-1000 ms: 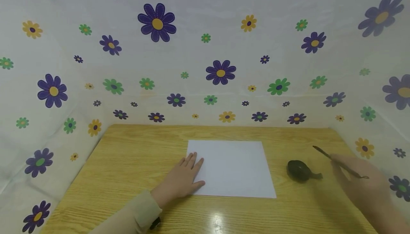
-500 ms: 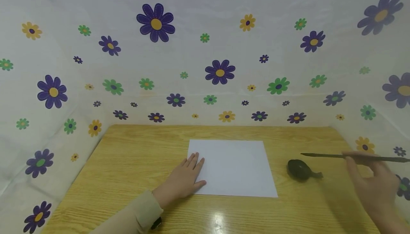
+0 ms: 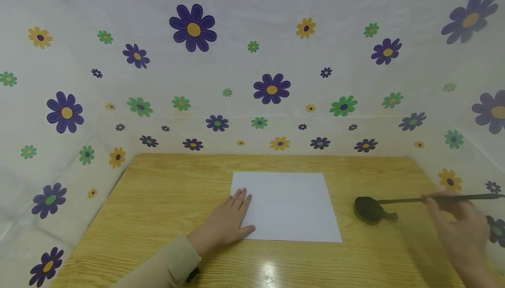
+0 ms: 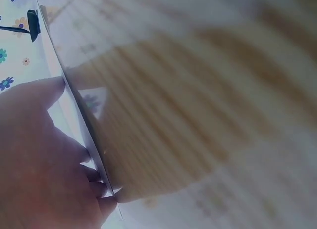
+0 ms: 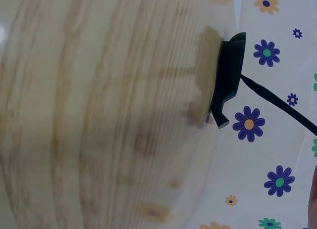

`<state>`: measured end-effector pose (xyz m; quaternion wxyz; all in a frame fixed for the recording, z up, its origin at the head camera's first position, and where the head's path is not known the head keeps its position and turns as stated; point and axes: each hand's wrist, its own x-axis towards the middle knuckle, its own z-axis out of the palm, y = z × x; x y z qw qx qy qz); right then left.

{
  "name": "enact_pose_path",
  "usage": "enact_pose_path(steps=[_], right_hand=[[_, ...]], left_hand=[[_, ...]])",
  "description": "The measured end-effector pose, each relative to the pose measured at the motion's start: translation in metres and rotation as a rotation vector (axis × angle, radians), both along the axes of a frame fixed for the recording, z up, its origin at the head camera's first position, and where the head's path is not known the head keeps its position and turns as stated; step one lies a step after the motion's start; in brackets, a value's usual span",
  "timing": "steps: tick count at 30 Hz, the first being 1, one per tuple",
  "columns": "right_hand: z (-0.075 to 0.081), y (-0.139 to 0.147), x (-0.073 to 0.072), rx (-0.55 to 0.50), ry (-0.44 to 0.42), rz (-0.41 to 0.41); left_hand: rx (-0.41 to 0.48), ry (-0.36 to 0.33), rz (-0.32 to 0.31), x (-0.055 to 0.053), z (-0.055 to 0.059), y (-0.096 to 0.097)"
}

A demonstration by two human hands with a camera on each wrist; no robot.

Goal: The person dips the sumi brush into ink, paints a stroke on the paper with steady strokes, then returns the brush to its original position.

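Over to the right, the right hand (image 3: 461, 229) pinches a slim dark brush (image 3: 404, 200) between its fingers, tip at the black dish (image 3: 368, 209) on the wooden surface (image 3: 165, 191); the left hand (image 3: 226, 224), fingers straight, thumb apart, rests on the white paper (image 3: 289, 207).

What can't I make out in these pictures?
Tip of the brush: right wrist view, behind the dark dish.
Brush's back end: head view, cut off by right edge.
Part of the paper: head view, under the left hand.
Black item: head view, partly hidden by the sleeve.
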<state>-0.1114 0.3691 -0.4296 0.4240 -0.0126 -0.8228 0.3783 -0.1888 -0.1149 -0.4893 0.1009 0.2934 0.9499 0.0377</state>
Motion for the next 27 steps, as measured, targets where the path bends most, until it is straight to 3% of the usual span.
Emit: enact_pose_path(steps=[6, 12, 20, 27], right_hand=[[-0.007, -0.001, -0.002, -0.02, -0.102, -0.038], [-0.013, 0.003, -0.006, 0.014, -0.111, -0.039], [-0.015, 0.009, -0.007, -0.011, -0.202, -0.091], [-0.013, 0.008, -0.005, 0.008, -0.223, -0.09]], left_hand=[[-0.01, -0.019, -0.005, 0.002, 0.003, 0.0], [-0.024, 0.0, -0.028, 0.0, -0.005, -0.002], [-0.082, 0.04, -0.039, -0.002, -0.014, -0.002], [-0.058, 0.052, -0.058, -0.001, -0.011, -0.002]])
